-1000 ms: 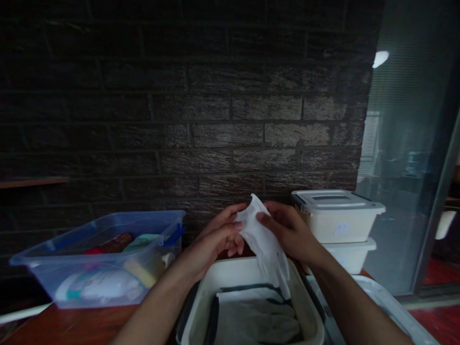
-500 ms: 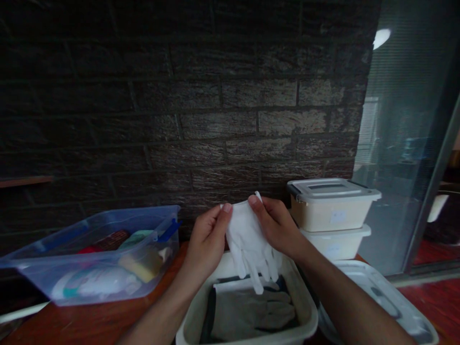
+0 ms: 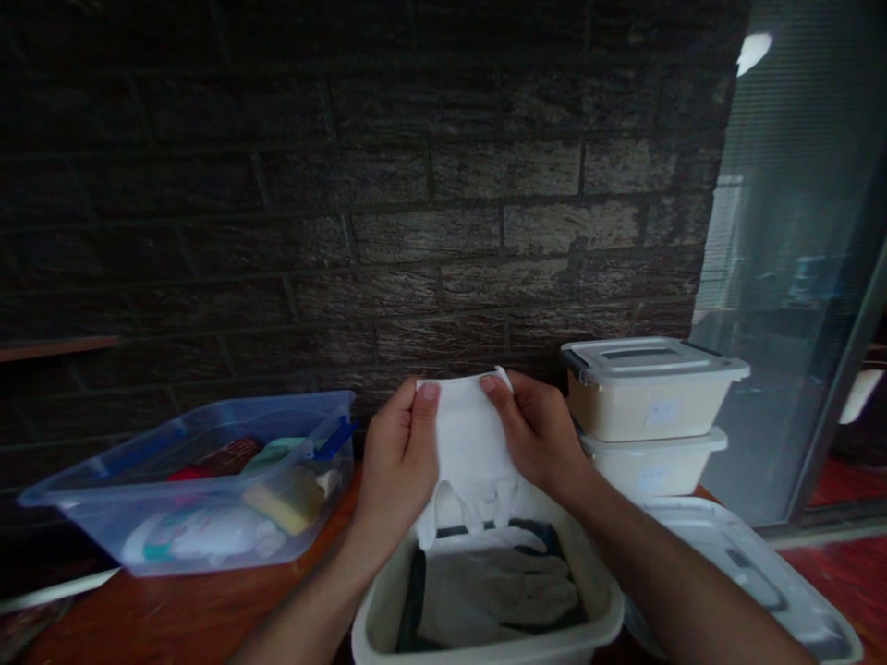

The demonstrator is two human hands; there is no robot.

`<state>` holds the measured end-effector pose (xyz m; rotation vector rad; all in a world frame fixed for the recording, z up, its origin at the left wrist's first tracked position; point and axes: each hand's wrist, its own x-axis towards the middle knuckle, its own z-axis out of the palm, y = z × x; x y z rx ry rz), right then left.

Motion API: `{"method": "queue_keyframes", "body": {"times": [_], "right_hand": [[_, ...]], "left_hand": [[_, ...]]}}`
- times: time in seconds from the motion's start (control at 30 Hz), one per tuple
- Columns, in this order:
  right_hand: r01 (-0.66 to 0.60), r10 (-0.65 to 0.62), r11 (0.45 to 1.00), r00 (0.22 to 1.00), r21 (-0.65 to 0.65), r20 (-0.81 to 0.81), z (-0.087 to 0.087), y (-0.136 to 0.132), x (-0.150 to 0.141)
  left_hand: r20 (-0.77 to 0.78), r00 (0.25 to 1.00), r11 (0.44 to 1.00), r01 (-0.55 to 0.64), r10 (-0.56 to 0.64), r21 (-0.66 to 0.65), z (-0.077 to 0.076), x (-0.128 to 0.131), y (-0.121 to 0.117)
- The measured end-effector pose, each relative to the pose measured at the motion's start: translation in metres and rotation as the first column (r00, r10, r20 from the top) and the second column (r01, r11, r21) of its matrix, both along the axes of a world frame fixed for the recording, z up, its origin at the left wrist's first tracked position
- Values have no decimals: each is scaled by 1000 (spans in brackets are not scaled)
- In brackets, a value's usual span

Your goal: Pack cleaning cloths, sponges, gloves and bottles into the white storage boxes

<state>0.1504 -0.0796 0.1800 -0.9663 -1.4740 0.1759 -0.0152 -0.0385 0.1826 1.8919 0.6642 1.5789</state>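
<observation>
A white glove [image 3: 471, 429] hangs fingers down between my two hands, its cuff stretched wide at the top. My left hand [image 3: 402, 453] pinches the left corner of the cuff, thumb in front. On the opposite corner, my right hand [image 3: 537, 425] is closed with its thumb pressed on the fabric. Just below the dangling glove fingers stands an open off-white bin [image 3: 606, 614]. Greyish work gloves [image 3: 495, 591] with dark edging lie flat inside it.
To the left, a clear blue-tinted tub [image 3: 208, 499] holds a white bottle [image 3: 200, 536], a yellow item and cloths. Two lidded boxes [image 3: 651, 406] are stacked at right, with a loose lid [image 3: 748, 573] before them. A dark brick wall [image 3: 430, 231] rises behind the wooden table [image 3: 166, 610].
My hands have moved apart and pulled the glove's cuff wider and straighter. The glove's fingers have swung leftward and away. The view has shifted slightly.
</observation>
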Motion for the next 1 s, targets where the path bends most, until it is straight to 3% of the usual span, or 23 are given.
{"method": "queue_keyframes", "body": {"times": [0.07, 0.17, 0.23, 0.3, 0.37, 0.4, 0.57, 0.67, 0.73, 0.8, 0.87, 0.93, 1.0], "right_hand": [[27, -27, 1000, 999, 0, -25, 2, -1, 3], [20, -21, 1000, 999, -22, -47, 3, -2, 3], [18, -21, 999, 999, -47, -50, 3, -1, 1], [28, -31, 999, 997, -45, -66, 3, -1, -2], [35, -37, 999, 995, -25, -89, 3, -1, -4], [35, -37, 999, 995, -17, -95, 3, -1, -5], [43, -48, 998, 992, -46, -113, 5, 1, 3], [-19, 1, 996, 980, -88, -199, 6, 1, 9], [-196, 154, 973, 944, -123, -292, 8, -1, 9], [-411, 337, 898, 872, -156, -354, 8, -3, 4], [-534, 452, 824, 821, -191, -349, 6, -4, -2], [-536, 463, 817, 829, -212, -313, 3, -2, -7], [-467, 404, 860, 868, -203, -287, 1, 1, -8]], "left_hand": [[43, 999, 998, 28, -26, -50, 4, -2, 1], [138, 976, 964, 192, -167, -185, 7, -2, 0], [191, 939, 901, 332, -287, -281, 6, 1, -4], [208, 885, 793, 466, -417, -391, 3, 6, -9], [199, 837, 698, 538, -510, -473, 1, 10, -12], [183, 830, 690, 543, -527, -479, 0, 12, -12], [8, 935, 893, 342, -355, -292, 1, 10, -9], [-63, 945, 913, 290, -320, -288, 3, 5, -9], [-71, 949, 917, 275, -307, -289, 2, 4, -8], [-50, 959, 933, 258, -278, -251, -1, 4, -6], [-6, 968, 951, 244, -249, -190, -3, 5, -2], [41, 975, 964, 222, -219, -146, -3, 5, 2], [84, 979, 969, 199, -188, -148, -2, 3, 6]]}}
